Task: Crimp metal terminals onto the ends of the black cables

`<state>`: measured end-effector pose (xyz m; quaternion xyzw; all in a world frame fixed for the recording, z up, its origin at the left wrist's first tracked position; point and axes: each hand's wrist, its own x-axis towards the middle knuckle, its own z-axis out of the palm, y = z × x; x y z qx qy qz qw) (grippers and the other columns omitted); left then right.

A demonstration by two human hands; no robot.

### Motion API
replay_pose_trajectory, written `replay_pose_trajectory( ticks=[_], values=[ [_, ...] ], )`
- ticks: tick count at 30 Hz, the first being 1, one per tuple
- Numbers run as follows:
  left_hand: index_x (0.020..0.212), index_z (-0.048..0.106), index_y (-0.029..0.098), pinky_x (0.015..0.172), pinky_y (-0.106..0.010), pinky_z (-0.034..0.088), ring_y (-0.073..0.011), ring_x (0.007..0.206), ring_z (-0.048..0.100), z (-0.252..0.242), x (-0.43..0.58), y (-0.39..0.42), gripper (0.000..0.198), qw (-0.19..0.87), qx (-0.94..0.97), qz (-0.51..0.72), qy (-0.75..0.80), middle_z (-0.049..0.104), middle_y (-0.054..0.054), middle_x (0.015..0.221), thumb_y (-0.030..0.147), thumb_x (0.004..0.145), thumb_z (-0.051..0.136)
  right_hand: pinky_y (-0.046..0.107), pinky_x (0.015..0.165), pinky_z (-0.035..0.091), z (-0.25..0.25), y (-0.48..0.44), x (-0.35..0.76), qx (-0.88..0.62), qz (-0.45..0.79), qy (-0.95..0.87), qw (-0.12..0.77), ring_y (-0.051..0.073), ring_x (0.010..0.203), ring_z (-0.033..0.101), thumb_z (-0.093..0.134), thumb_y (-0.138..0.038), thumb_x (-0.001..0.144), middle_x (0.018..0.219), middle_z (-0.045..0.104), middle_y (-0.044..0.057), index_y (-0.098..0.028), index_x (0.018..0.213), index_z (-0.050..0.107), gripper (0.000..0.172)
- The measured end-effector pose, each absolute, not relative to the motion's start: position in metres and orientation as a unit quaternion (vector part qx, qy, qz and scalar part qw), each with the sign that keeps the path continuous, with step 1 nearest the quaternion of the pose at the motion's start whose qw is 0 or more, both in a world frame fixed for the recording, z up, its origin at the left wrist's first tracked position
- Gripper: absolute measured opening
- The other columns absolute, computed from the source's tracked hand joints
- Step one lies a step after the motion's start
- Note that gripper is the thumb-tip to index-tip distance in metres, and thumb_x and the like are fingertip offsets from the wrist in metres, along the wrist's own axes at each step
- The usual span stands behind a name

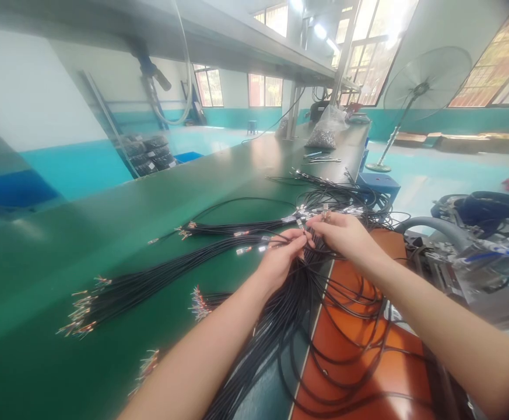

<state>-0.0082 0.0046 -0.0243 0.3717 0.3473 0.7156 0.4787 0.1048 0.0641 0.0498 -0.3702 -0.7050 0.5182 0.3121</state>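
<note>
Black cables (280, 315), bundled along edge of green bench (39, 280). Left hand (287, 251): pinching cable near silver connector (300, 223). Right hand (341, 233): fingers bunched alongside, hold unclear. Probably light, springy; best gripped behind connector, sparing delicate-looking wire ends (88, 312).

Walls (232, 89) are white above, turquoise below; the floor (438, 175) is glossy. Lights (320, 31) and windows (265, 90) glow. A shelf (254, 49) overhangs the green counter (118, 233); a fan (421, 88) and stool (380, 182) stand to its right.
</note>
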Motion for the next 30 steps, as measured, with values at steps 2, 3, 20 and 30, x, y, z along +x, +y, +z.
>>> replay_pose_trajectory(
  ticks=[2,3,20,30],
  values=[
    [0.075,0.066,0.013,0.058,-0.023,0.037,-0.0114,0.066,0.051,-0.025,-0.009,0.005,0.025,0.487,0.37,0.714,0.34,0.059,-0.003,0.072,0.034,0.067,0.076,0.027,0.054,0.039,0.049,0.064,0.105,-0.367,0.517,-0.708,0.311,0.015,0.055,0.054,0.064,-0.03,0.07,0.059,0.063,0.001,-0.016,0.074,0.067,0.015],
    [0.074,0.066,0.013,0.058,-0.023,0.038,-0.0113,0.066,0.05,-0.025,-0.009,0.006,0.025,0.491,0.37,0.713,0.337,0.059,-0.003,0.072,0.034,0.067,0.076,0.028,0.055,0.041,0.049,0.064,0.105,-0.363,0.518,-0.71,0.309,0.016,0.057,0.056,0.065,-0.032,0.07,0.059,0.064,0.001,-0.016,0.072,0.067,0.016],
    [0.077,0.061,0.014,0.071,-0.029,0.05,-0.0098,0.065,0.057,-0.021,-0.012,-0.001,0.029,0.502,0.354,0.727,0.306,0.066,-0.004,0.085,0.034,0.065,0.079,0.027,0.044,0.025,0.054,0.069,0.111,-0.409,0.49,-0.679,0.361,0.01,0.042,0.034,0.067,-0.04,0.071,0.046,0.045,-0.005,-0.019,0.066,0.059,0.023],
    [0.082,0.067,0.009,0.054,-0.024,0.043,-0.0081,0.051,0.053,-0.026,-0.01,0.003,0.035,0.505,0.406,0.683,0.337,0.063,-0.004,0.069,0.042,0.07,0.073,0.029,0.057,0.044,0.053,0.059,0.111,-0.347,0.509,-0.721,0.317,0.016,0.054,0.057,0.075,-0.039,0.061,0.055,0.063,0.001,-0.016,0.075,0.069,0.028]
  ],
)
